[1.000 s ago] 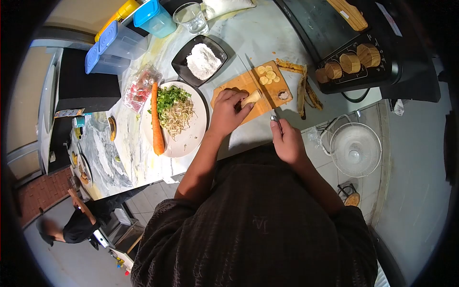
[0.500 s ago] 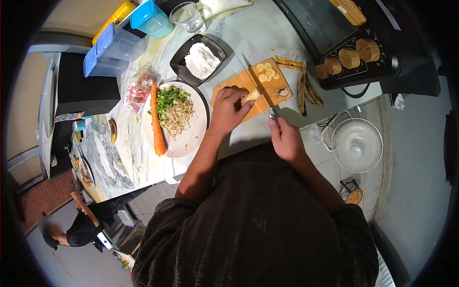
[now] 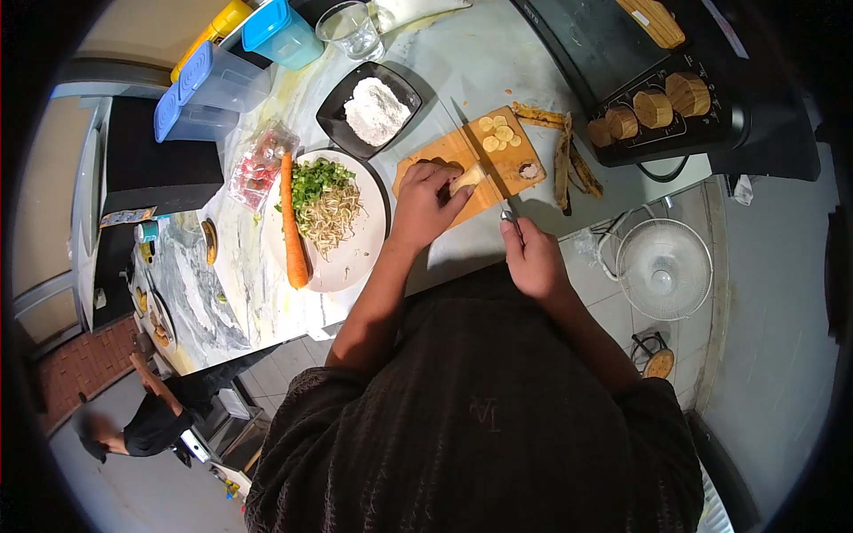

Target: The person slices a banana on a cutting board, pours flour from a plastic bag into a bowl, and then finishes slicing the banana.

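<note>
My left hand (image 3: pixel 424 206) is closed around a peeled banana (image 3: pixel 467 180), pressing it on the wooden cutting board (image 3: pixel 433 150); its far part is hidden under my fingers. In my right hand (image 3: pixel 537 258) is the handle of a knife (image 3: pixel 487 164). The blade lies across the board, right beside the banana's cut end, pointing away from me. Several round banana slices (image 3: pixel 503 135) rest on the board's right part, beyond the blade. A small pale scrap (image 3: pixel 528 171) sits near the board's right corner.
Dark banana peels (image 3: pixel 562 166) lie right of the board, near a black oven (image 3: pixel 659 115). Leftward is a plate (image 3: pixel 342 275) with a carrot (image 3: pixel 292 226), chopped greens and bean sprouts. Behind stand a black bowl of white powder (image 3: pixel 377 111) and a glass (image 3: pixel 352 31). Another person (image 3: pixel 151 417) is at lower left.
</note>
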{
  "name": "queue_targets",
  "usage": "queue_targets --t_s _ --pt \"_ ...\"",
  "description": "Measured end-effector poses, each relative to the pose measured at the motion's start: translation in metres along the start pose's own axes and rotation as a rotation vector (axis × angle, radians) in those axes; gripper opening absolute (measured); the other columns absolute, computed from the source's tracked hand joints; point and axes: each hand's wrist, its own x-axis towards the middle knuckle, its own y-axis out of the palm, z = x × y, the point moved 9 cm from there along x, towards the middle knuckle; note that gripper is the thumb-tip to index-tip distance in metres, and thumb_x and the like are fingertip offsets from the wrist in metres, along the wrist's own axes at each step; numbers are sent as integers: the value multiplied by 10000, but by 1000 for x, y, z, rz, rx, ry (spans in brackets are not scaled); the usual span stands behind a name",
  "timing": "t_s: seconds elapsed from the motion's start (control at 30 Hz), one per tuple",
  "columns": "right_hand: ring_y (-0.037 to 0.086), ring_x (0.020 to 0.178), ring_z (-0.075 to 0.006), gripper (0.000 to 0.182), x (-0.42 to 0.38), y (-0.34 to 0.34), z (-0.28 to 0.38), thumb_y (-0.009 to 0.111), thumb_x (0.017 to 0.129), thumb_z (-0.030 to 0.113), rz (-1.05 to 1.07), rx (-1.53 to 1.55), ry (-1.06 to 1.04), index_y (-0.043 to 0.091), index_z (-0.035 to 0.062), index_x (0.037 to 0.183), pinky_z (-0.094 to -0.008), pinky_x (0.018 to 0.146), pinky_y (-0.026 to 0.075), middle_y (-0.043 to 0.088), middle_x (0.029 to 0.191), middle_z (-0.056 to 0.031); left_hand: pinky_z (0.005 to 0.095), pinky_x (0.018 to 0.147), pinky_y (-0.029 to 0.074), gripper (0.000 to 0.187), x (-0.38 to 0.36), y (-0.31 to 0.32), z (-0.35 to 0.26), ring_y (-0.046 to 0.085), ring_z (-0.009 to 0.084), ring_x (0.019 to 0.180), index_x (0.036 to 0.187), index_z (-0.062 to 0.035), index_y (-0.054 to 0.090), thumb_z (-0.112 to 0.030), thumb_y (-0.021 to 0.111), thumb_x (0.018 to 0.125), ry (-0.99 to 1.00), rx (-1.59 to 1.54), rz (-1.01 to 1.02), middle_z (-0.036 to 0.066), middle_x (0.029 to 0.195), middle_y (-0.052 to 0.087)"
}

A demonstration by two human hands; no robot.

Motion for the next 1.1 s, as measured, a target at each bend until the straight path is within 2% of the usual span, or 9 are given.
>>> queue_targets --t_s 0.13,0.2,0.5,0.6,0.7,0.77,0.87,1.1 --pt "568 664 -422 306 0 0 0 524 991 258 -1 -18 -20 550 -15 857 -423 594 442 570 697 -223 365 817 449 263 0 1 1 578 268 892 1001 -35 700 -190 759 798 -5 -6 8 95 880 645" --pt "567 667 -425 305 0 1 -1 521 992 259 8 -20 -9 551 -16 861 -424 595 443 571 698 -224 391 848 460 244 1 1 2 585 304 929 961 -45 704 -215 742 789 -39 -8 19 109 909 659" --pt "601 578 -321 339 1 3 -5 508 1002 274 19 -17 7 526 -4 810 -403 574 451 567 607 -163 395 838 469 232 1 0 1 592 304 926 944 -37 706 -199 745 783 -23 -14 1 112 904 664" --pt "600 583 -329 335 1 3 -4 507 1002 270 12 -27 -3 530 -4 811 -404 575 451 567 612 -168 393 839 470 231 1 0 2 592 303 924 945 -38 706 -198 745 782 -40 -18 6 110 898 663" --pt "598 617 -369 323 2 3 -4 512 998 264 22 -29 11 544 -8 827 -416 586 451 576 644 -188 392 839 470 232 1 0 1 592 302 922 948 -40 706 -198 744 783 -38 -18 4 109 894 663" --pt "591 670 -413 309 1 1 0 518 993 258 -26 -69 -54 557 -14 850 -431 605 454 585 693 -216 393 839 470 233 1 0 1 592 301 921 949 -40 706 -198 744 783 -36 -20 3 109 892 662" --pt "581 709 -439 298 1 2 -2 522 989 256 0 -59 -12 565 -15 872 -442 622 455 588 730 -233 394 839 469 232 1 0 2 591 301 920 949 -41 706 -199 744 783 -35 -24 4 110 891 661" --pt "572 695 -449 292 3 7 -10 527 986 259 21 -51 7 569 -9 879 -441 609 456 574 710 -241 395 847 461 236 1 1 2 588 307 929 960 -43 701 -199 742 787 -33 -27 -1 111 899 659"
